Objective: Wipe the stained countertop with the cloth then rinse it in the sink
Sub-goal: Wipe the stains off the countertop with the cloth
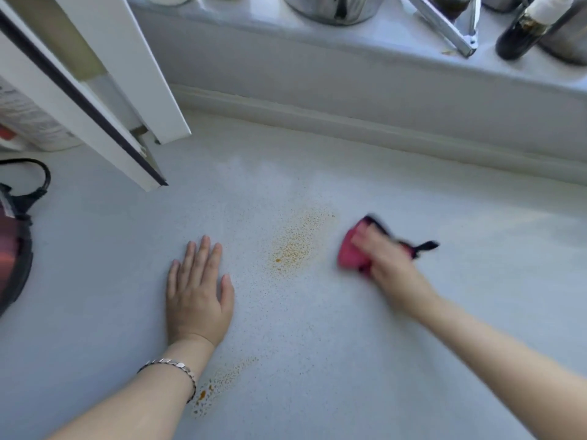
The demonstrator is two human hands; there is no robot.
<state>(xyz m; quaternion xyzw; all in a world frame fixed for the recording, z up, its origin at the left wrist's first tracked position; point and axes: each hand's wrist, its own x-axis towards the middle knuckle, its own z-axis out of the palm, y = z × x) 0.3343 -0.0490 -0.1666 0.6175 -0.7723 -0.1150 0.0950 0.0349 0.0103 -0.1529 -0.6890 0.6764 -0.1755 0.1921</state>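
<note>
A pale grey countertop (349,328) carries an orange-brown speckled stain (295,242) in its middle and a smaller patch of the same stain (219,385) beside my left wrist. My right hand (381,258), blurred by motion, presses a pink cloth with a dark edge (347,252) onto the counter just right of the big stain. Left of that stain, my left hand (197,290) lies flat on the counter with straight fingers and holds nothing. No sink is in view.
An open white cupboard door (104,100) juts over the counter at the upper left. A dark red appliance with a black cord (12,249) sits at the left edge. On the raised sill behind stand a dark bottle (521,33), metal pots and a metal rack (444,30).
</note>
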